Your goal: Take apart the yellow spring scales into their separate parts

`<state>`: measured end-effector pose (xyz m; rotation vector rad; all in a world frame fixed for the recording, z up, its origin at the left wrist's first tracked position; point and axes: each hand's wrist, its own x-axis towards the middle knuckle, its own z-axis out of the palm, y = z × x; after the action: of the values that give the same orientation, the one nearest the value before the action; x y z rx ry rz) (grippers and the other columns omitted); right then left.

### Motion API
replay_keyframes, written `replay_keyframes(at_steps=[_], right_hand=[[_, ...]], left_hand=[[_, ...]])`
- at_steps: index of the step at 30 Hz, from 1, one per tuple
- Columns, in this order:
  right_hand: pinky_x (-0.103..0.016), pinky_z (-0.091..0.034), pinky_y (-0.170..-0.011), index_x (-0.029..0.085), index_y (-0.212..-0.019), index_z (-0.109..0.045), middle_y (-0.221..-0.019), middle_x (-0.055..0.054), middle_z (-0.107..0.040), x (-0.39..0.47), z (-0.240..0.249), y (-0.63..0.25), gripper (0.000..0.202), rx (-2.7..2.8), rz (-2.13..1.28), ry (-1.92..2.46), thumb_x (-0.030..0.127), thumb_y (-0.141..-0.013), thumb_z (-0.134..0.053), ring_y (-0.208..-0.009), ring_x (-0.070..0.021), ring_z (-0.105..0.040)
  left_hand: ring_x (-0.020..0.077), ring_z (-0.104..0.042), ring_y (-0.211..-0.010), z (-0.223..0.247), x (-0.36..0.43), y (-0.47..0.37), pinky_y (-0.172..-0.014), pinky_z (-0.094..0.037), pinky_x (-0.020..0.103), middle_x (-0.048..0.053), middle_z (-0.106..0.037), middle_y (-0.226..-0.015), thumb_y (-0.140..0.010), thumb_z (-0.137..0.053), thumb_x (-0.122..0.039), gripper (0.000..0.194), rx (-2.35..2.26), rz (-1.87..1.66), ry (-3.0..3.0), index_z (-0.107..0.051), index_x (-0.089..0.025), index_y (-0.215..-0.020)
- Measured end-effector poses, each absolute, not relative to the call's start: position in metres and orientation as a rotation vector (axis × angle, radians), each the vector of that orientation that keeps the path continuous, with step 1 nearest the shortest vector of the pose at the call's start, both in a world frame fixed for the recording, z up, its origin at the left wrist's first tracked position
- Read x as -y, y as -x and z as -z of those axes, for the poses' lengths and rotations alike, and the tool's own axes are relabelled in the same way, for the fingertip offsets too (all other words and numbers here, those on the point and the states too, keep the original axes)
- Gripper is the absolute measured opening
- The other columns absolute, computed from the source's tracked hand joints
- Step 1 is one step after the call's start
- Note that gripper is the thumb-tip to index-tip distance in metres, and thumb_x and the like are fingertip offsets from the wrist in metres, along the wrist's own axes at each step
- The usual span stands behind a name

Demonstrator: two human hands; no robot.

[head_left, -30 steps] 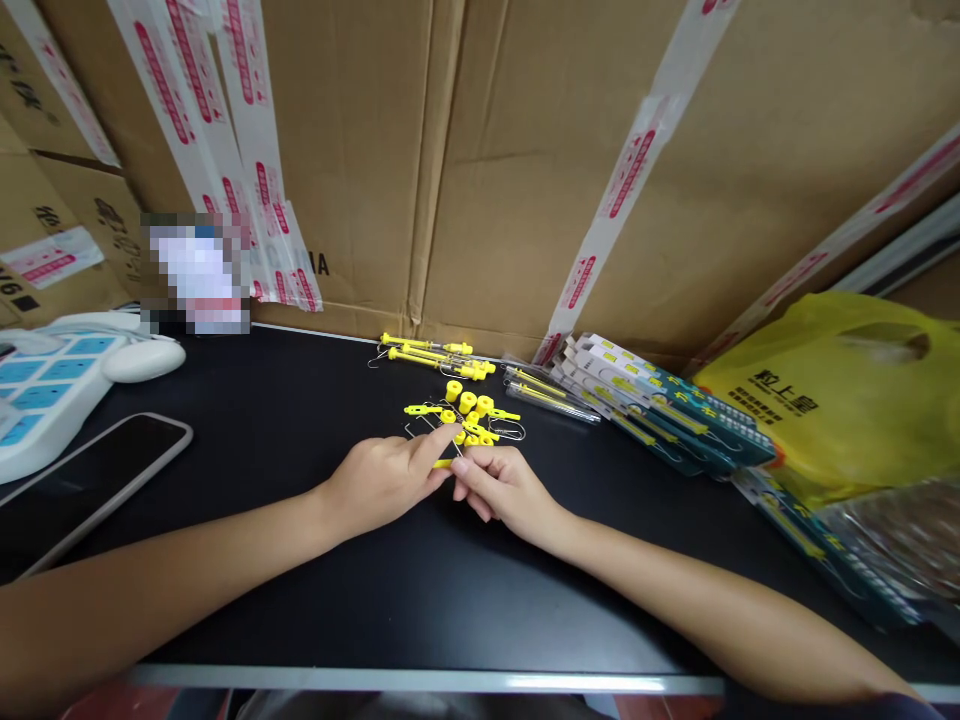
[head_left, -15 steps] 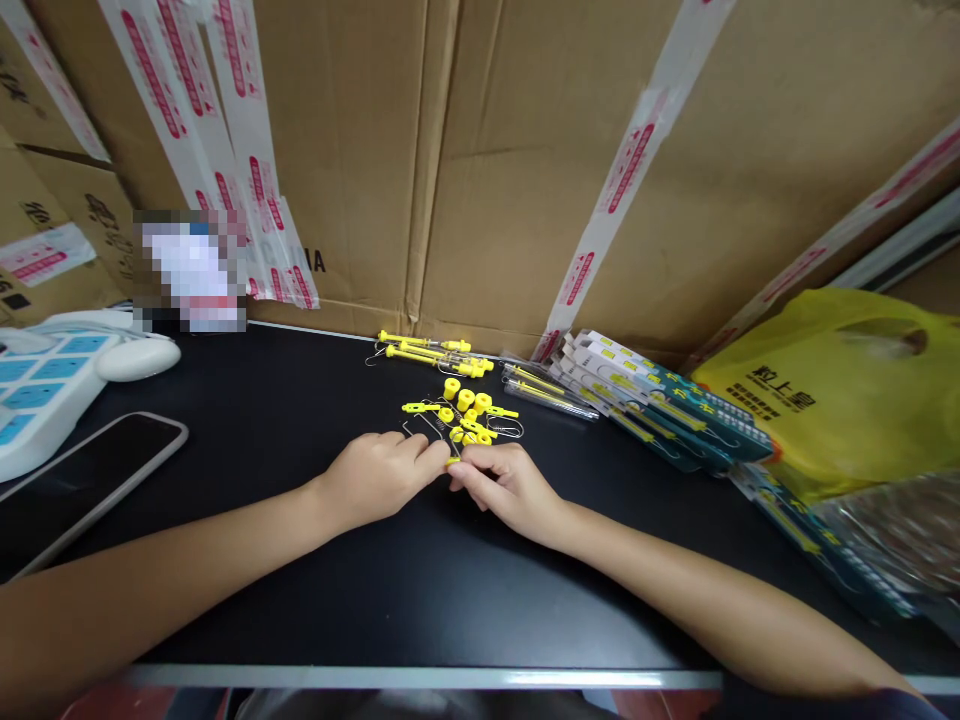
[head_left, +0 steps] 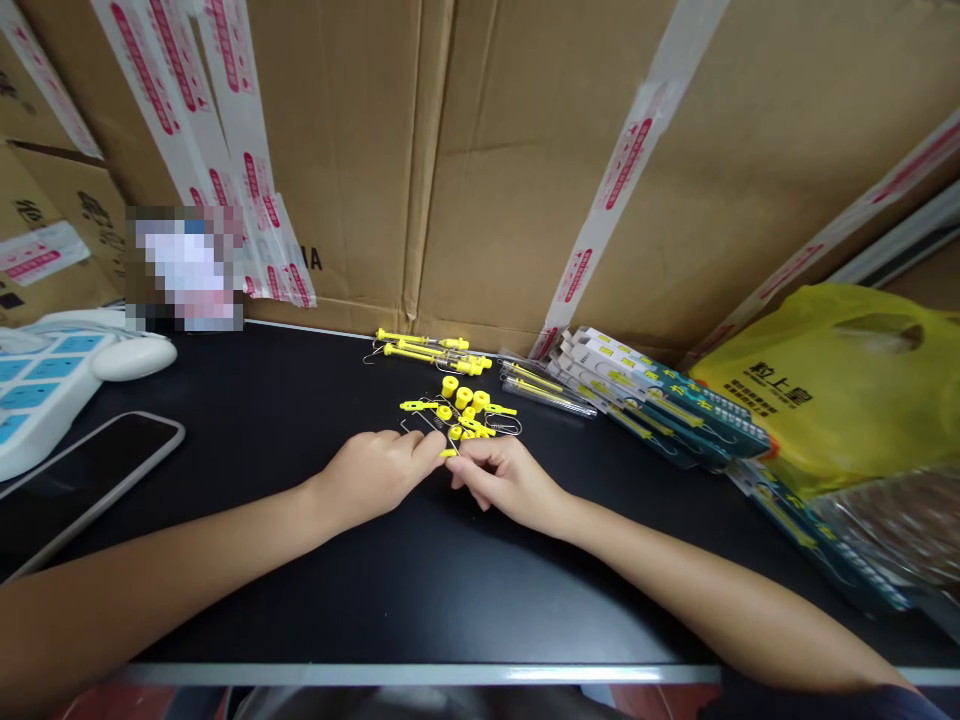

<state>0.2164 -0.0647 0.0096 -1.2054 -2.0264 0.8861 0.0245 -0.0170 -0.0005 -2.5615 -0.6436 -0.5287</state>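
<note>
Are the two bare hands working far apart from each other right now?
No, the left hand and right hand meet at a small yellow plastic piece, just in front of the loose yellow plastic parts.

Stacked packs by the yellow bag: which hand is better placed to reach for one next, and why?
Right, probably: the right hand is nearer the packs, while the left hand would need to reach past it. Both are at a small yellow piece.

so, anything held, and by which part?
A small yellow piece, held between the left hand and right hand. Fingers hide all but a short stretch, so the gripped part can't be told.
</note>
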Motion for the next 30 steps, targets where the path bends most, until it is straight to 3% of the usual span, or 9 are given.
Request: replay_keyframes(at_steps=[4, 12, 21, 30], right_hand=[[-0.019, -0.033, -0.048, 0.015, -0.065, -0.054, -0.044, 0.005, -0.045, 0.064, -0.01, -0.216, 0.039, 2.018, -0.893, 1.21, 0.039, -0.093, -0.041, -0.043, -0.0069, -0.04], [-0.021, -0.026, -0.05, 0.016, -0.056, -0.043, -0.054, 0.004, -0.04, 0.061, -0.016, -0.22, 0.036, 2.289, -0.451, 1.149, 0.027, -0.09, -0.043, -0.049, -0.0065, -0.033], [-0.018, -0.033, -0.046, 0.015, -0.064, -0.054, -0.041, 0.006, -0.044, 0.062, -0.013, -0.215, 0.039, 1.984, -0.996, 1.23, 0.04, -0.091, -0.042, -0.038, -0.0062, -0.039], [-0.018, -0.033, -0.049, 0.016, -0.063, -0.051, -0.047, 0.005, -0.045, 0.058, -0.019, -0.218, 0.035, 2.122, -0.791, 1.187, 0.034, -0.092, -0.042, -0.043, -0.0065, -0.04]], left_hand=[[0.0135, -0.058, -0.05, 0.001, 0.018, -0.025, -0.042, -0.031, 0.021, -0.001, -0.057, -0.06, -0.094, -0.035, -0.019, 0.019, 0.674, 0.548, 2.61, -0.047, -0.017, -0.08], [0.0134, -0.059, -0.051, 0.004, 0.016, -0.025, -0.043, -0.031, 0.02, -0.001, -0.057, -0.059, -0.091, -0.039, -0.017, 0.016, 0.646, 0.554, 2.59, -0.047, -0.017, -0.077], [0.0132, -0.059, -0.049, -0.003, 0.015, -0.024, -0.041, -0.034, 0.02, -0.001, -0.059, -0.062, -0.093, -0.036, -0.02, 0.018, 0.746, 0.431, 2.692, -0.049, -0.017, -0.082], [0.015, -0.061, -0.05, -0.008, 0.018, -0.023, -0.041, -0.031, 0.019, -0.002, -0.06, -0.06, -0.093, -0.039, -0.024, 0.016, 0.814, 0.437, 2.675, -0.05, -0.018, -0.083]])
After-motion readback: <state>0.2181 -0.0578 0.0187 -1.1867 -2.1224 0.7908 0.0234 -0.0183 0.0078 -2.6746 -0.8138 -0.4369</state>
